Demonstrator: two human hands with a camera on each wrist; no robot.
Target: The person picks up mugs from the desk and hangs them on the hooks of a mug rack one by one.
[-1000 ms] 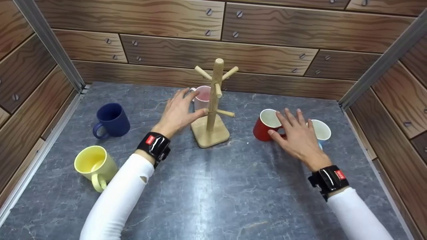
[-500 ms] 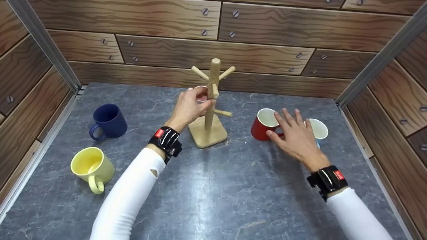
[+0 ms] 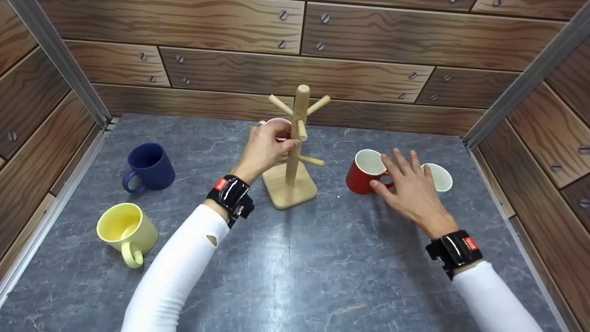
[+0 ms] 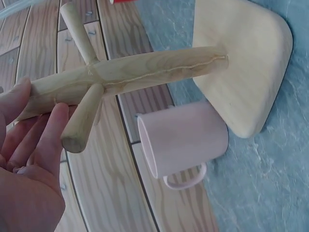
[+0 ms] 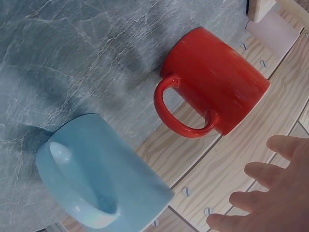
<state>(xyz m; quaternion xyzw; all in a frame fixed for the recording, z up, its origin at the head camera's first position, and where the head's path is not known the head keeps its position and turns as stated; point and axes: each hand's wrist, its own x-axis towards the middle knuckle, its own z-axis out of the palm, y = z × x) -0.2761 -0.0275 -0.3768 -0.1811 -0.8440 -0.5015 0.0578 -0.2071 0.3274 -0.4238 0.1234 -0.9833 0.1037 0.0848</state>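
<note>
My left hand (image 3: 263,150) grips the post of a wooden mug tree (image 3: 291,177), thumb on one side and fingers on the other. In the left wrist view the post (image 4: 159,70) runs from these fingers down to its square base. Close behind the stand is a pink mug (image 4: 186,137), mostly hidden by my hand in the head view. My right hand (image 3: 410,193) is spread with straight fingers over the handle side of a red mug (image 3: 358,177). Beside it, a light blue mug (image 5: 108,169) with a white inside is partly covered by that hand in the head view.
At the left stand a dark blue mug (image 3: 151,168) and, nearer, a yellow mug (image 3: 138,235), both upright. Wood-patterned walls (image 3: 221,67) enclose the grey marbled table (image 3: 286,276) at the back and sides. Short pegs stick out from the mug tree's post.
My left hand has moved right and closed round the mug tree's post; the stand has shifted slightly right and nearer. My right hand stays almost in place.
</note>
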